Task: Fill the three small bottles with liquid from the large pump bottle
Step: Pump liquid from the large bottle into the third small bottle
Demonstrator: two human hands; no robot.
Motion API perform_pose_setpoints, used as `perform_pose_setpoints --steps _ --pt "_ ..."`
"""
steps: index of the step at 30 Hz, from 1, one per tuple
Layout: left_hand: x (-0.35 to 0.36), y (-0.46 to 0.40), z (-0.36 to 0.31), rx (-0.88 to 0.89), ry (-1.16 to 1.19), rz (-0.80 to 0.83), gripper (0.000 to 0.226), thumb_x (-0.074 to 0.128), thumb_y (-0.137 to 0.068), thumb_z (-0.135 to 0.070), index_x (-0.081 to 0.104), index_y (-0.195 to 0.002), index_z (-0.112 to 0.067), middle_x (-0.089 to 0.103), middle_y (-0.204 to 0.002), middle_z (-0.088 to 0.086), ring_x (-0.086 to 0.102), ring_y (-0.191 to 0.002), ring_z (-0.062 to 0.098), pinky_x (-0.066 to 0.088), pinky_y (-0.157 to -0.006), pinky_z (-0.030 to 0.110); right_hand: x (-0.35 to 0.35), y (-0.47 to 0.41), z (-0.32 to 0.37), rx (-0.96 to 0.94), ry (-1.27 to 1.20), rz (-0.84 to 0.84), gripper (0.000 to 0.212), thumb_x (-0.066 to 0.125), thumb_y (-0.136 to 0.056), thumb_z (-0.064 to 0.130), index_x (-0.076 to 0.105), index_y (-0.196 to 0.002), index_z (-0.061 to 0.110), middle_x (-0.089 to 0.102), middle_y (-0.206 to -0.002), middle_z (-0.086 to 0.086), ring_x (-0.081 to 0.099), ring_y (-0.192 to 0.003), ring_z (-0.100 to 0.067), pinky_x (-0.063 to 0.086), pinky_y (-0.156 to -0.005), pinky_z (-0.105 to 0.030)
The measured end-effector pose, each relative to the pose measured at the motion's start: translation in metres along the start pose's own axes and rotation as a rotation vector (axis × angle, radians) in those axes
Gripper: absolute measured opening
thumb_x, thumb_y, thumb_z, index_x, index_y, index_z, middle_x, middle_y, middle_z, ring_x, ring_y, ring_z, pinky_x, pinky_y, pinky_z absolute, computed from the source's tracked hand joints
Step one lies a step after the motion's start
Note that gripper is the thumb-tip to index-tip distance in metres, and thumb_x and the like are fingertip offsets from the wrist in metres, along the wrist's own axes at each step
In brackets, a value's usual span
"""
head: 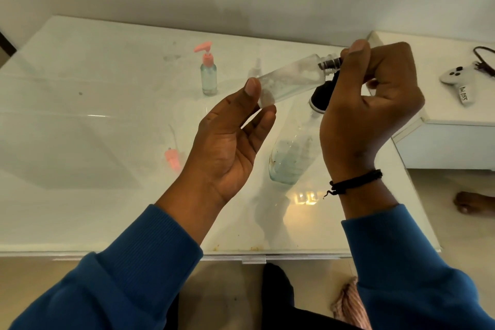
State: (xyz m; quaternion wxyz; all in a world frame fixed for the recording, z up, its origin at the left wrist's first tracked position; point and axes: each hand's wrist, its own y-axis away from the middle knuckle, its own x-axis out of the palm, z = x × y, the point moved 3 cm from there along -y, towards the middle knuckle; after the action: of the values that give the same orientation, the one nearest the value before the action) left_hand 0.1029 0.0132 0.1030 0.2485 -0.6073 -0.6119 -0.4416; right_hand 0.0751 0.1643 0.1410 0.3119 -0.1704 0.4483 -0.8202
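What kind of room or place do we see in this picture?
Probably a room in a home, though I cannot be sure. A glossy white table stands against a plain wall, a white game controller lies on a side cabinet, and a bare foot rests on the floor.

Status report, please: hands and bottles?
Left hand pinches small bottle base. Right hand at pump nozzle, bottle mouth. Nothing in way.

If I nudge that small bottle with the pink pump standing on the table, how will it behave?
The small bottle looks tall and narrow, so it probably tips easily. It seems partly filled, likely fairly light. On the glossy table it may slide before toppling.
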Motion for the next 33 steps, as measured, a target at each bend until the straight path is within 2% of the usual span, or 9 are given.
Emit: perform_pose_setpoints --steps 3,8,12,16,18,21,26,29,33 --pt "-0.0008 -0.0006 -0.0005 -0.003 0.003 0.0 0.032 0.072 -0.071 -0.022 0.07 -0.1 -0.011 0.075 -0.096 0.004 0.073 -0.079 0.012 0.059 -0.067 0.021 0.0008 0.0021 0.0012 -0.001 0.0 -0.002 0.034 0.059 -0.097 0.005 0.056 -0.064 0.001 0.049 -0.064 -0.007 0.045 -0.062 -0.026 0.033 -0.062 -0.022" --pt "-0.0011 -0.0002 -0.0008 -0.002 0.014 -0.003 0.033 0.073 -0.07 -0.021 0.071 -0.101 -0.01 0.075 -0.099 0.005 0.073 -0.082 0.013 0.06 -0.069 0.022 0.0008 0.0048 -0.0004 0.006 -0.006 -0.003 0.034 0.059 -0.097 0.003 0.054 -0.063 0.002 0.048 -0.065 -0.005 0.044 -0.062 -0.026 0.035 -0.06 -0.032" --pt "-0.001 -0.0013 -0.0007 -0.004 0.005 0.003 0.033 0.073 -0.07 -0.022 0.071 -0.101 -0.01 0.074 -0.101 0.006 0.072 -0.082 0.013 0.06 -0.07 0.022 0.0007 0.0011 0.0006 0.003 0.002 -0.01 0.034 0.059 -0.097 0.005 0.056 -0.064 0.001 0.048 -0.065 -0.004 0.047 -0.062 -0.029 0.035 -0.061 -0.026" --pt "-0.001 0.0002 -0.0001 -0.005 0.012 0.003 0.034 0.073 -0.071 -0.022 0.07 -0.102 -0.01 0.075 -0.1 0.006 0.073 -0.084 0.013 0.06 -0.072 0.022 -0.0002 0.0073 -0.002 0.003 -0.016 -0.002 0.035 0.058 -0.097 0.002 0.054 -0.063 0.001 0.047 -0.065 -0.004 0.043 -0.062 -0.025 0.035 -0.061 -0.031" --pt "-0.0001 0.0002 -0.0009 -0.006 0.008 -0.002 0.032 0.072 -0.071 -0.022 0.07 -0.1 -0.01 0.075 -0.096 0.005 0.073 -0.08 0.012 0.06 -0.07 0.021 0.0003 0.0034 -0.0018 -0.004 -0.002 0.002 0.034 0.058 -0.097 0.003 0.054 -0.063 0.002 0.047 -0.065 -0.004 0.044 -0.062 -0.026 0.034 -0.061 -0.028" --pt "0.0005 -0.0005 -0.0012 -0.007 0.003 0.0 0.032 0.073 -0.07 -0.023 0.071 -0.099 -0.011 0.075 -0.096 0.005 0.072 -0.079 0.012 0.06 -0.069 0.021 0.0006 -0.0002 -0.0015 -0.015 0.011 -0.012 0.034 0.059 -0.097 0.005 0.055 -0.063 0.0 0.051 -0.063 -0.01 0.047 -0.061 -0.03 0.033 -0.061 -0.024" --pt "-0.0012 -0.0005 0.0 -0.011 0.015 0.003 0.039 0.075 -0.068 -0.023 0.07 -0.104 -0.01 0.075 -0.101 0.007 0.073 -0.084 0.014 0.061 -0.072 0.022 -0.0013 0.0061 -0.0034 -0.015 0.0 -0.004 0.034 0.058 -0.097 0.003 0.055 -0.063 0.0 0.05 -0.063 -0.01 0.045 -0.061 -0.029 0.035 -0.06 -0.028" --pt "-0.0013 -0.0012 -0.0008 -0.016 0.029 -0.001 0.031 0.075 -0.068 -0.022 0.075 -0.096 -0.01 0.074 -0.1 0.008 0.073 -0.082 0.014 0.061 -0.072 0.023 -0.0011 0.0017 -0.0036 -0.033 0.014 -0.001 0.034 0.058 -0.097 0.004 0.055 -0.063 0.0 0.051 -0.062 -0.014 0.046 -0.06 -0.031 0.035 -0.059 -0.036" --pt "-0.003 -0.0008 0.0003 -0.017 0.054 -0.019 0.017 0.074 -0.071 -0.02 0.078 -0.085 -0.01 0.075 -0.092 0.006 0.072 -0.078 0.012 0.061 -0.071 0.022 0.0013 0.0054 -0.0007 -0.033 0.022 0.012 0.034 0.058 -0.097 0.004 0.053 -0.064 0.006 0.046 -0.064 -0.007 0.042 -0.062 -0.025 0.032 -0.061 -0.028"
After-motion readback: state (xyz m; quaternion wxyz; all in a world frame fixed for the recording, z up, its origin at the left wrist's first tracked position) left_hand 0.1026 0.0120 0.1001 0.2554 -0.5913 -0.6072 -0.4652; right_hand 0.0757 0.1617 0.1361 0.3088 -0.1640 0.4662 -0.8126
